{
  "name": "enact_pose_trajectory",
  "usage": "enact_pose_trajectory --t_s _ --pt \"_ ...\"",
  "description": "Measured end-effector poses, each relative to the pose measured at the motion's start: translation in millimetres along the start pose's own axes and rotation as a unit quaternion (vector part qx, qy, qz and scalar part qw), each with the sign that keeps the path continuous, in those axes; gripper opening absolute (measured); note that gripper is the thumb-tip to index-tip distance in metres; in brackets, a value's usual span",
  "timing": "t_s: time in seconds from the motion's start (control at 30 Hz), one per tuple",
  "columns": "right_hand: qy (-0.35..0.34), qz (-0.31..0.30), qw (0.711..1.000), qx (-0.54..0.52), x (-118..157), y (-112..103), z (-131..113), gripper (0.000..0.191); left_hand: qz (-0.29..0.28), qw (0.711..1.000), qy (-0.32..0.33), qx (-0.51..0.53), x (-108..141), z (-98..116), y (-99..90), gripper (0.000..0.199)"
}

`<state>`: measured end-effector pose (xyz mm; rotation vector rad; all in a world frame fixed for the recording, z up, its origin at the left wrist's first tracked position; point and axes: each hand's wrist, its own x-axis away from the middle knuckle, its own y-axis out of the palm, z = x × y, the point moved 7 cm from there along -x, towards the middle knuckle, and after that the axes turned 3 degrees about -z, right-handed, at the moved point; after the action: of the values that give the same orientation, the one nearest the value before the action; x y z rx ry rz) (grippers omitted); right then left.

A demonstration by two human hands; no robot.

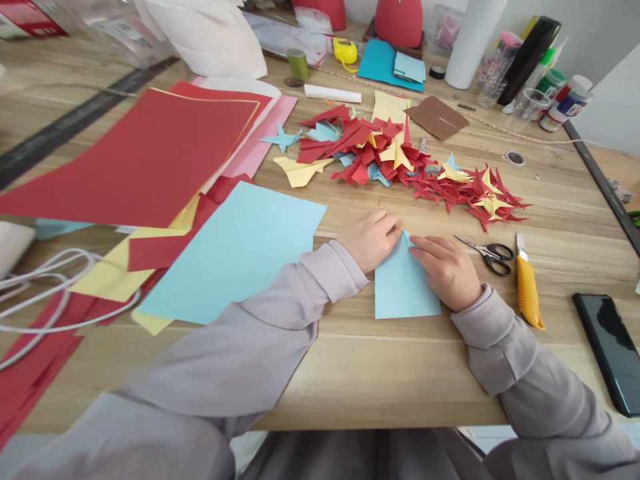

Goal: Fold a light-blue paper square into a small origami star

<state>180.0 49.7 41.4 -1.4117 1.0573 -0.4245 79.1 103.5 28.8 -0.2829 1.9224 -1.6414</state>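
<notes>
Pressing down on a folded light-blue paper sheet (403, 283) on the wooden surface (360, 373), left hand (370, 240) and right hand (445, 270) close together, fingers meeting at its point; scissors (484, 256) and a yellow utility knife (528, 287) at 3 o'clock, folded red paper pieces (385, 160) at 12 o'clock.

Item: one sheet of pale blue paper (404, 290), lying flat on the light wood worktop (350, 373), right of centre. Condition: near end square-cornered and single-edged; far end narrowed to a peak, apparently folded in, pointing away from you. Your left hand (370, 240) rests against the peak's left side, and your right hand (445, 270) lies over its right side, with the fingertips (415, 243) touching the paper near the tip.
</notes>
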Motion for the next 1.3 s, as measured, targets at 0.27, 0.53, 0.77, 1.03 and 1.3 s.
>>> enact_pose_trajectory --t_s 0.27,0.53,0.77,1.03,1.3 --pt "-0.052 0.041 0.997 0.041 2 -2 -8 0.029 -0.007 1.000 -0.006 0.007 0 -1 -0.6 0.029" --pt "-0.013 0.074 0.997 0.011 6 -5 -9 0.028 -0.012 1.000 -0.017 0.020 0 -2 -0.1 0.030" --pt "-0.009 0.053 0.998 0.036 8 -4 -13 0.028 -0.001 1.000 -0.012 0.024 2 -3 -0.1 0.031" --pt "0.001 0.037 0.999 0.029 9 -1 -13 0.032 0.013 1.000 -0.009 0.010 1 -2 0.5 0.033" --pt "0.000 0.032 0.999 0.029 9 -1 -14 0.029 0.006 1.000 -0.012 0.016 2 -3 1.3 0.032"
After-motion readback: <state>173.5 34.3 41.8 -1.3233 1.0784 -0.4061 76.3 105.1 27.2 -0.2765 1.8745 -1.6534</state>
